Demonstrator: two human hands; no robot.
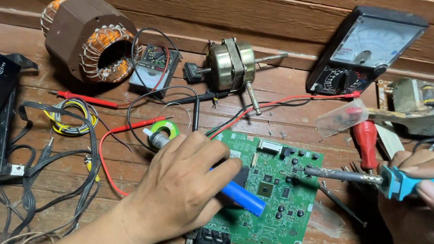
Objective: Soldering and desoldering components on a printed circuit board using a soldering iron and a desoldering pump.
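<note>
— Soldering iron (381,180) in my right hand (424,203), fingers clenched round its blue handle; shaft lying level, tip pointing left onto the green circuit board (268,196).
— And your left hand (181,187)?
— Wrapped round a blue desoldering pump (241,196), slanting across the board's left half; it's nearer the middle.

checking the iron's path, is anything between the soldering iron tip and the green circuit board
Nothing visible. The right hand holds the blue-handled soldering iron, its tip already over the green circuit board near small black components. The left hand, holding a blue cylindrical tool, rests on the board's left side, away from the tip.
</note>
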